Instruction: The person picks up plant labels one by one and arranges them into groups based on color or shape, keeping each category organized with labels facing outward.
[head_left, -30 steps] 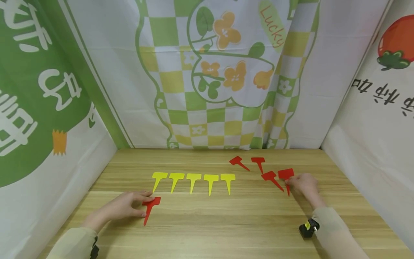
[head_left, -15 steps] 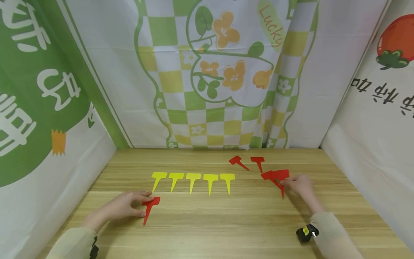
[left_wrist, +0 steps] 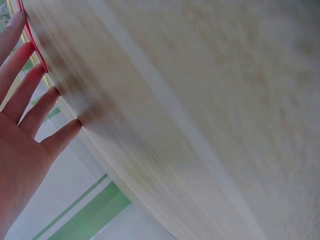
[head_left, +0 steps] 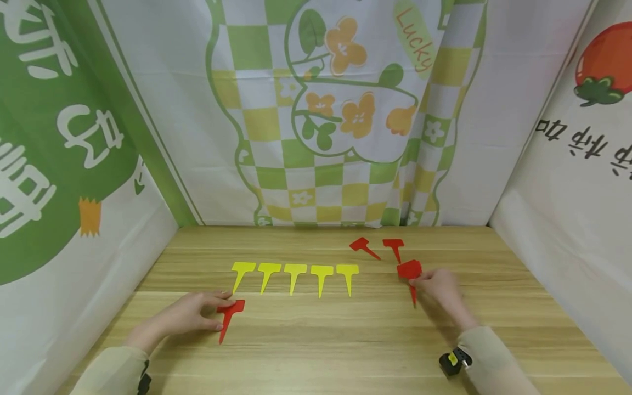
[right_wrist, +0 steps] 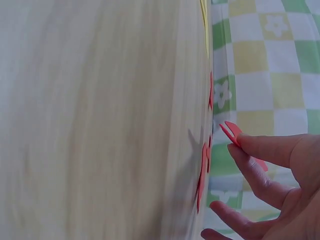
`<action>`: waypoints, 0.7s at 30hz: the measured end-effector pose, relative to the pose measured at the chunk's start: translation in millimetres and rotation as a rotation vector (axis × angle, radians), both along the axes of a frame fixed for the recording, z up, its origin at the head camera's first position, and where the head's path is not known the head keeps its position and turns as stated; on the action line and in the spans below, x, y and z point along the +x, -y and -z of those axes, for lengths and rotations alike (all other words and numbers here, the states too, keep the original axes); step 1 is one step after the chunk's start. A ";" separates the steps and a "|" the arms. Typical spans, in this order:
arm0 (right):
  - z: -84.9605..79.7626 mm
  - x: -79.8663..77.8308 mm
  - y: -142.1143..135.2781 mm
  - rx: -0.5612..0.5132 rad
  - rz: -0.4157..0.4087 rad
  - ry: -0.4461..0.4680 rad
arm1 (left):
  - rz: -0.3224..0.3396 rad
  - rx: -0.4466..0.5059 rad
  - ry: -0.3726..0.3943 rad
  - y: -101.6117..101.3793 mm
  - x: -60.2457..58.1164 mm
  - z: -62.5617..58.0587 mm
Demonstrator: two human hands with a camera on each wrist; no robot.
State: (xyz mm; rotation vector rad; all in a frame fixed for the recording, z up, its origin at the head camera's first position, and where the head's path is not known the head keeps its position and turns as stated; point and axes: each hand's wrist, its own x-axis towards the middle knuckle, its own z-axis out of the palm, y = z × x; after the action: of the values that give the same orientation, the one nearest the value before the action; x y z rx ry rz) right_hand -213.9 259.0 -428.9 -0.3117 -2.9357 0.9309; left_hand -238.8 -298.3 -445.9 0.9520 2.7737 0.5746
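In the head view my left hand (head_left: 190,314) rests at the table's left, fingertips on a red T-shaped plant label (head_left: 235,308) that lies flat. Its fingers are straight and spread in the left wrist view, touching the label's thin red edge (left_wrist: 32,37). My right hand (head_left: 440,289) pinches another red plant label (head_left: 409,269) between thumb and forefinger. The right wrist view shows this held label (right_wrist: 231,131) raised off the table, over a red label (right_wrist: 202,175) lying there. From the head that lower label is mostly hidden behind the held one.
A row of several yellow plant labels (head_left: 295,271) lies across the middle of the wooden table (head_left: 316,345). Two more red labels, one angled (head_left: 362,245) and one nearly straight (head_left: 393,244), lie near the back edge. Printed cloth (head_left: 316,181) hangs behind.
My right hand has moved left with its red plant label, from beside the angled red label to over it. My left hand and its label have stayed put.
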 end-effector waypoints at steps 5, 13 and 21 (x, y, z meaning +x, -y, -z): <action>-2.8 0.1 15.1 0.019 0.001 0.009 | 0.002 0.004 0.005 -1.0 1.3 -2.0; 1.5 -2.5 39.6 -0.028 -0.010 0.004 | -0.004 0.006 0.009 -1.9 1.1 -2.5; 0.1 -4.5 65.4 -0.112 -0.042 0.006 | -0.002 0.011 0.013 -2.0 2.3 -3.0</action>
State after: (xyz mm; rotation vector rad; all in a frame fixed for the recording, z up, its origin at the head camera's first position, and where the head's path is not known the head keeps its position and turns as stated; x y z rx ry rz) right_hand -218.4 193.6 -429.0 -0.2592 -2.9114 1.1048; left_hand -236.4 -296.3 -442.9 0.9450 2.7630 0.5953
